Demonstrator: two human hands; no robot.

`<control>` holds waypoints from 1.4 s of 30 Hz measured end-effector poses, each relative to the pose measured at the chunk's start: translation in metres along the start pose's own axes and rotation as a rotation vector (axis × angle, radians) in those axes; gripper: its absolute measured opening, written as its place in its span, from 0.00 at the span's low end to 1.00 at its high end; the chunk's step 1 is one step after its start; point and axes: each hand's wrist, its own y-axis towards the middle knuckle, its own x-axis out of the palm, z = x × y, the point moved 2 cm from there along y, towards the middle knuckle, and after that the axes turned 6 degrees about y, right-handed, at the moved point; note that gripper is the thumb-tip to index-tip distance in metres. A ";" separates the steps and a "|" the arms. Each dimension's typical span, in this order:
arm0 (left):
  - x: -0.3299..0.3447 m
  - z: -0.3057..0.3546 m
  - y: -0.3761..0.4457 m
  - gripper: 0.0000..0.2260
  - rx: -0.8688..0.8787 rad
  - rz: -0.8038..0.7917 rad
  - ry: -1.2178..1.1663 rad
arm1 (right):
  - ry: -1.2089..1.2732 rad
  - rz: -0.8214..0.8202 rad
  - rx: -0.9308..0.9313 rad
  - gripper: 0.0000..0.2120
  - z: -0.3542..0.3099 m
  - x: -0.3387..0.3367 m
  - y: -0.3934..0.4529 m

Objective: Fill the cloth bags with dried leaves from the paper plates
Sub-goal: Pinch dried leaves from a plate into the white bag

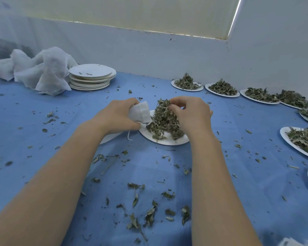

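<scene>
A small white cloth bag [140, 111] with a loose drawstring is gripped by my left hand [116, 115] at the left edge of a paper plate [169, 139]. The bag's mouth faces the heap of dried leaves [163, 119] on that plate. My right hand [190, 114] has its fingers curled into the top of the heap, pinching a clump of leaves beside the bag. Part of the plate is hidden under both hands.
Several more paper plates of dried leaves [222, 88] line the wall and the right edge. A stack of used plates [92, 77] and a crumpled white cloth [37, 70] lie at the back left. Loose leaf bits [149, 213] litter the blue table cover.
</scene>
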 end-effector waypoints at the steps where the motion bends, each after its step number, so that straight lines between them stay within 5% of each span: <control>1: 0.000 0.002 0.000 0.18 0.005 0.021 -0.012 | -0.010 -0.031 -0.014 0.04 -0.001 0.000 0.000; 6: 0.005 0.016 -0.002 0.20 0.083 0.087 -0.045 | -0.029 -0.148 -0.078 0.11 -0.008 0.005 -0.003; 15: 0.015 0.027 -0.001 0.21 0.152 0.151 -0.040 | 0.446 -0.214 0.045 0.09 -0.007 0.011 -0.006; 28: 0.012 0.020 0.001 0.16 0.038 0.215 -0.183 | 0.644 -0.429 0.057 0.27 -0.005 0.007 -0.007; 37: 0.007 0.018 0.000 0.12 0.049 0.230 -0.201 | 0.839 -0.205 0.102 0.17 -0.002 0.008 -0.006; 42: 0.007 0.019 -0.001 0.18 0.103 0.210 -0.166 | 0.662 -0.067 0.113 0.06 0.001 0.007 -0.003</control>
